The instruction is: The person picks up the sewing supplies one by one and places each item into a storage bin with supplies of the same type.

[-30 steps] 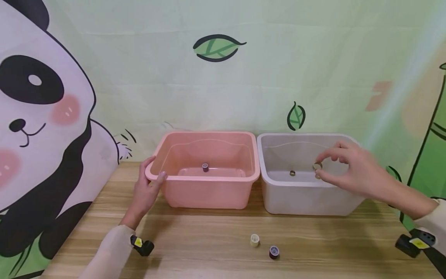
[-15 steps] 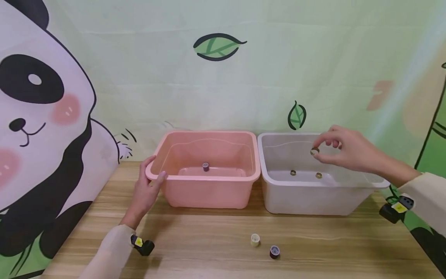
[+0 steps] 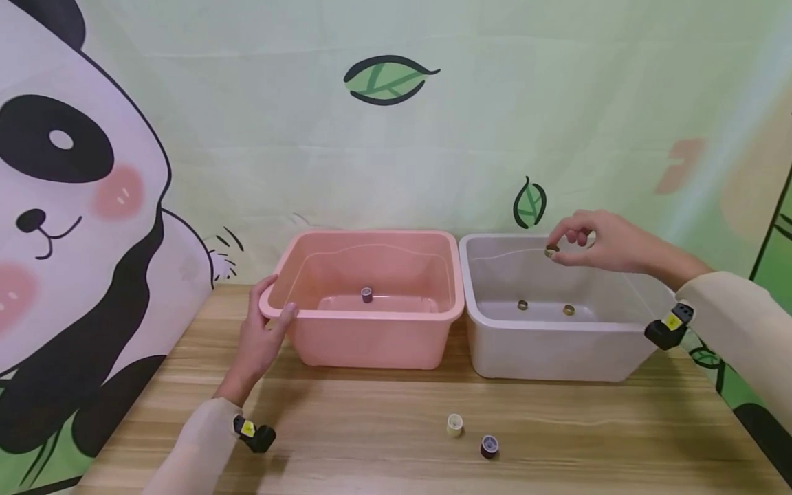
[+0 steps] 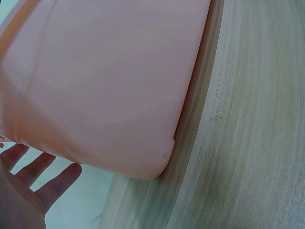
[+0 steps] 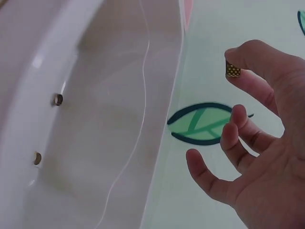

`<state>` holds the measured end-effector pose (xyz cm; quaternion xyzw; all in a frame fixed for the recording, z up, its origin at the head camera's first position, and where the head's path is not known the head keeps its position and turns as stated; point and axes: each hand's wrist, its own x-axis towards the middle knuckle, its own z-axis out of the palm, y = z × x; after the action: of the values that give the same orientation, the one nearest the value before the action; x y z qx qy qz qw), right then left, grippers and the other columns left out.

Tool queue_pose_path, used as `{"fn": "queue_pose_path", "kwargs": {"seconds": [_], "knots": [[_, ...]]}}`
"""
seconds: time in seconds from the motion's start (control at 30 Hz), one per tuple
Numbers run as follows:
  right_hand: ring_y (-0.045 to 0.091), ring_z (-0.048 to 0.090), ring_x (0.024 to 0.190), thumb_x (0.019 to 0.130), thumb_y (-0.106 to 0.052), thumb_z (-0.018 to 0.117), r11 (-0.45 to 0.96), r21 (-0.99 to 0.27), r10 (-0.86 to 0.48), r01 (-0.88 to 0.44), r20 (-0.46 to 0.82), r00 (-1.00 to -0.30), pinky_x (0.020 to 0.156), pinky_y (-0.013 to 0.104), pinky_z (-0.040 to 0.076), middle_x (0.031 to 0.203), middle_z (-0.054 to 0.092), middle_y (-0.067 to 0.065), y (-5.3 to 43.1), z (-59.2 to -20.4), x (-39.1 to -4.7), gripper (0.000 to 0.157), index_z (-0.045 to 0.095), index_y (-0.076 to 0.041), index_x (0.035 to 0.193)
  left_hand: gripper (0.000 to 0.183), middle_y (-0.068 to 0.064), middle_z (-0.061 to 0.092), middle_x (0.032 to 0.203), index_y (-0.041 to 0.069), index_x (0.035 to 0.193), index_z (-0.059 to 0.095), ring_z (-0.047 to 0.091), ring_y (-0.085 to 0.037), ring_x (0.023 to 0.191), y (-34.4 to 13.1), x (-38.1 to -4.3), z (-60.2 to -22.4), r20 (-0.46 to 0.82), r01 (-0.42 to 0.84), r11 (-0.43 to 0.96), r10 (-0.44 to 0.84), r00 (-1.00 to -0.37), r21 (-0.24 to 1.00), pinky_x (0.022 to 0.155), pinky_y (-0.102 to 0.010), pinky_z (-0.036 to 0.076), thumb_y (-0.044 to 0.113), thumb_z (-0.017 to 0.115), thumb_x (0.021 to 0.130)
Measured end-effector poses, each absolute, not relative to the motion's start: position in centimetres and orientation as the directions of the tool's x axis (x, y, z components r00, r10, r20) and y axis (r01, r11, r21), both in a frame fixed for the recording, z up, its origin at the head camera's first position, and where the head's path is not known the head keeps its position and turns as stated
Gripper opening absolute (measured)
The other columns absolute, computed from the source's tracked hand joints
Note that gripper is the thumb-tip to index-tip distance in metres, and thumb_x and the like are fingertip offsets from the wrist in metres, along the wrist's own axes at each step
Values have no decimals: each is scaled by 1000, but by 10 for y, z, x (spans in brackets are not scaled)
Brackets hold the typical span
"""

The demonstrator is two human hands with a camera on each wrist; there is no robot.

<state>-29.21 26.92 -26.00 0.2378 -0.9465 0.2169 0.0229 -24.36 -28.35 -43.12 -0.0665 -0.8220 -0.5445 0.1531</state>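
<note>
My right hand (image 3: 609,240) pinches a small gold ring (image 5: 233,70) with a dotted pattern between thumb and forefinger, above the grey-white bin (image 3: 557,350). The other fingers stay loosely bent and off the ring. Inside that bin lie two similar gold rings, one at left (image 3: 522,304) and one at right (image 3: 568,310). My left hand (image 3: 262,344) holds the front left corner of the pink bin (image 3: 371,340), thumb at the front rim and fingers along the left side. A small dark cylinder (image 3: 367,295) with a pale top stands in the pink bin.
Both bins stand side by side on the wooden table (image 3: 346,426). In front of them are a small cream cylinder (image 3: 454,425) and a dark purple one (image 3: 489,447) with a pale top. A printed cloth (image 3: 396,158) with a panda hangs close behind.
My right hand has lifted up and slightly left with the gold ring, uncovering the right-hand ring in the bin. My left hand has stayed at the pink bin's corner.
</note>
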Motion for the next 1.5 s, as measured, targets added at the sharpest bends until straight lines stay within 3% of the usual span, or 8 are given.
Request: {"fn": "queue_pose_path", "kwargs": {"seconds": [0.5, 0.67, 0.97, 1.27, 1.5], "knots": [[27, 51, 92, 94, -26, 76, 804, -411, -433, -430, 91, -897, 74, 39, 43, 102, 60, 11, 257, -263, -340, 18, 76, -16, 110, 71, -13, 35, 161, 31, 161, 20, 45, -35, 139, -285, -243, -431, 319, 272, 392, -61, -946, 879, 111, -54, 42, 39, 61, 103], [28, 52, 93, 93, -29, 77, 805, -418, -430, -421, 79, -899, 72, 39, 43, 106, 61, 13, 261, -270, -346, 23, 76, -15, 111, 70, -13, 35, 161, 32, 161, 20, 46, -36, 139, -284, -243, -432, 319, 269, 402, -64, -945, 875, 109, -54, 44, 40, 60, 104], [28, 53, 93, 94, -26, 76, 821, -413, -403, -393, 66, -913, 73, 39, 44, 105, 60, 12, 265, -277, -347, 17, 75, -17, 109, 70, -13, 35, 161, 33, 161, 19, 46, -35, 138, -284, -243, -432, 323, 272, 404, -61, -944, 873, 109, -54, 45, 40, 60, 104], [39, 58, 107, 94, -41, 75, 838, -381, -393, -391, 76, -916, 83, 54, 51, 114, 60, 21, 269, -275, -350, 55, 60, -10, 137, 71, -12, 35, 161, 34, 161, 19, 46, -34, 138, -283, -243, -432, 317, 265, 400, -69, -946, 877, 110, -54, 44, 40, 60, 103], [38, 60, 104, 94, -41, 75, 837, -377, -391, -395, 92, -916, 81, 52, 52, 111, 61, 19, 272, -279, -352, 57, 58, -10, 139, 71, -12, 35, 161, 34, 161, 20, 46, -34, 139, -282, -243, -430, 312, 262, 393, -67, -948, 881, 109, -51, 45, 40, 60, 103]]}}
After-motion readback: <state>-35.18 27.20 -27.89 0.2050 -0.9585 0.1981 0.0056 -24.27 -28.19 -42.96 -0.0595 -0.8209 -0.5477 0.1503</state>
